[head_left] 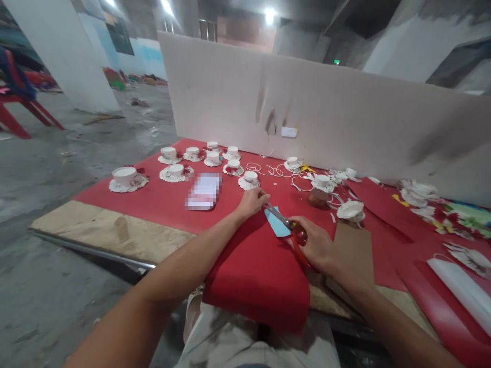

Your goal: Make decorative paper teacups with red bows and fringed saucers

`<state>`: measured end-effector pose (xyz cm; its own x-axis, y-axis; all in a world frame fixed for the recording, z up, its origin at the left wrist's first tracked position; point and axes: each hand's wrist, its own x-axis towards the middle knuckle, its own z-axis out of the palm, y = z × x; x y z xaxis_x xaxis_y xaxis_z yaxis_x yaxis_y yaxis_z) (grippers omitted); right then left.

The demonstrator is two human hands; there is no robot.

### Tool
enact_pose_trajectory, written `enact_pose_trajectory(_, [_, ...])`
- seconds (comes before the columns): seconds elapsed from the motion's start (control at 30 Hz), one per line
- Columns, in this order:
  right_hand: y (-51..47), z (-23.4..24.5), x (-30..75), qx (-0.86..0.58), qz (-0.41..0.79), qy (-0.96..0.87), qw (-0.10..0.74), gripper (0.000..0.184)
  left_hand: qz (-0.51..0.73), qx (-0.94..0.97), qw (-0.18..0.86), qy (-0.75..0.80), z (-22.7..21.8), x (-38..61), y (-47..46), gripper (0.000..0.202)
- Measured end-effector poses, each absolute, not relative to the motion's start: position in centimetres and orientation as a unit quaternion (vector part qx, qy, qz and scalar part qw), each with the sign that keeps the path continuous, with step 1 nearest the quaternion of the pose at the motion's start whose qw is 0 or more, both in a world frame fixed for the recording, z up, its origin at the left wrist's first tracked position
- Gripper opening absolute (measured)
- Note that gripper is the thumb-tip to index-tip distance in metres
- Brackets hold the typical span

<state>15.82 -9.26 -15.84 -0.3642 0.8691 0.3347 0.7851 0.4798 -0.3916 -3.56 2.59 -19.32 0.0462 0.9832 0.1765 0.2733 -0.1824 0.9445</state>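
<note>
My right hand is wrapped around the red handles of a pair of scissors, their blades pointing up and left toward my other hand. Just by the blade tips, my left hand is closed in a pinch; whatever its fingers hold is too small to make out. A light blue piece of paper shows beneath the blades, over a red sheet that hangs off the table's front edge toward my lap. Beyond my left hand stands a small white cup-shaped piece with a frilled brim.
Several similar white frilled pieces stand at the left and back. A phone lies left of my hands. Right of them are a brown roll of tape, a brown board and white rings. A tall pale panel closes off the back.
</note>
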Motion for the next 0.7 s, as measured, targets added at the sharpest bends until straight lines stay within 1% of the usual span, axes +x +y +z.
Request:
enact_pose_trajectory(0.07, [-8.5,-16.2,15.2,-0.452,0.059,-0.859,0.232,0.033,0.505,0.544,0.424,0.519,-19.3,-4.2,3.2,0.018])
enact_pose_trajectory(0.27, [-6.8,-16.9,13.9,-0.348,-0.073,-0.931,0.085,0.027,0.573,0.442,0.49,0.486,-19.4,-5.2,4.4,0.025])
enact_pose_trajectory(0.33, [-6.4,-16.9,13.7,-0.331,-0.096,-0.936,0.073,0.023,0.585,0.425,0.509,0.467,-19.4,-5.2,4.4,0.029])
enact_pose_trajectory(0.4, [-5.9,-16.8,13.7,-0.32,-0.088,-0.939,0.087,0.021,0.593,0.415,0.523,0.45,-19.4,-5.1,4.3,0.033])
enact_pose_trajectory(0.47, [-5.3,-16.1,14.3,-0.326,-0.05,-0.937,0.118,0.023,0.601,0.411,0.532,0.432,-19.4,-5.0,4.3,0.035])
enact_pose_trajectory(0.53, [-4.7,-14.8,15.1,-0.368,-0.013,-0.911,0.183,0.025,0.613,0.404,0.539,0.414,-19.3,-5.1,4.3,0.037])
enact_pose_trajectory(0.6, [-4.1,-12.8,16.1,-0.435,0.009,-0.849,0.301,0.027,0.625,0.398,0.542,0.397,-19.1,-5.1,4.3,0.038])
enact_pose_trajectory(0.7, [-3.9,-9.5,17.2,-0.486,0.071,-0.697,0.523,0.035,0.623,0.396,0.55,0.39,-18.9,-4.8,4.1,0.039])
